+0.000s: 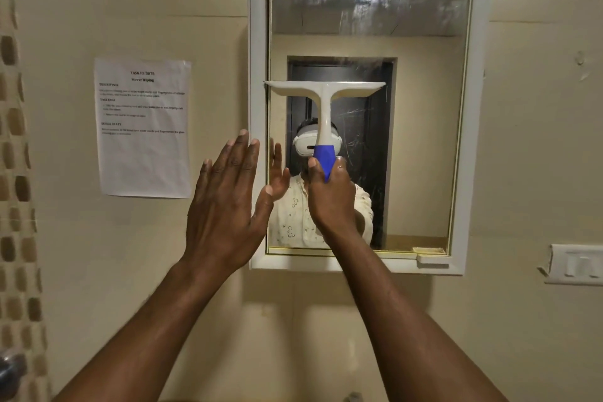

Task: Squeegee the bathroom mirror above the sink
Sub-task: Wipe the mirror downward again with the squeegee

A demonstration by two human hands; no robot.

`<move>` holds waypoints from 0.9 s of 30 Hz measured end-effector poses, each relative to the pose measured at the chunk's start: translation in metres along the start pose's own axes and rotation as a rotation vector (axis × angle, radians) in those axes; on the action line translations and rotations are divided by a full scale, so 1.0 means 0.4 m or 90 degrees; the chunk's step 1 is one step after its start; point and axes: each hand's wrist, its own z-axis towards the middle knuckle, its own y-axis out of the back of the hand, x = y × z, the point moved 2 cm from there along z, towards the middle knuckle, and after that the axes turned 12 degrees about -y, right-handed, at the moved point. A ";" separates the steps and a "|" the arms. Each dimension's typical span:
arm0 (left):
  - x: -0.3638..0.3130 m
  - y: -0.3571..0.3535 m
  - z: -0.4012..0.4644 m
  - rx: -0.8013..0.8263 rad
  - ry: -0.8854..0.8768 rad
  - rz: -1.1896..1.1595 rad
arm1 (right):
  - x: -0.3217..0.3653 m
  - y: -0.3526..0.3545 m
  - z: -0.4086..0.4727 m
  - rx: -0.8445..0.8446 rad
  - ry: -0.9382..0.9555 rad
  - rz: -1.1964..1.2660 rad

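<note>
Right hand (331, 196) wrapped round blue grip of white squeegee (326, 98), handle upright, blade bar level across left half of mirror (424, 140), roughly mid-height, bar's left tip at frame edge. Left hand (225, 206) spread flat, fingers straight and upward, palm toward white mirror frame (257, 42) at left side; actual contact with frame unclear. Glass shows streaks and smears, heaviest along top and right of blade. Printed task sheet (143, 127) taped to beige wall left of mirror. Switch plate (577, 264) at lower right.
</note>
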 end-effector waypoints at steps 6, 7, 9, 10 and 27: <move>0.007 0.003 -0.021 0.008 0.004 0.009 | -0.055 0.000 -0.027 -0.006 -0.010 -0.033; 0.007 0.004 -0.024 0.009 0.003 0.011 | -0.067 0.000 -0.033 -0.007 -0.011 -0.036; 0.005 0.007 -0.030 0.014 0.006 0.012 | -0.091 0.001 -0.049 -0.010 -0.012 -0.044; 0.003 0.007 -0.033 0.017 0.009 0.012 | -0.103 0.001 -0.057 -0.009 -0.013 -0.045; -0.020 -0.004 -0.076 0.048 0.017 -0.009 | -0.274 0.004 -0.172 0.003 -0.015 -0.047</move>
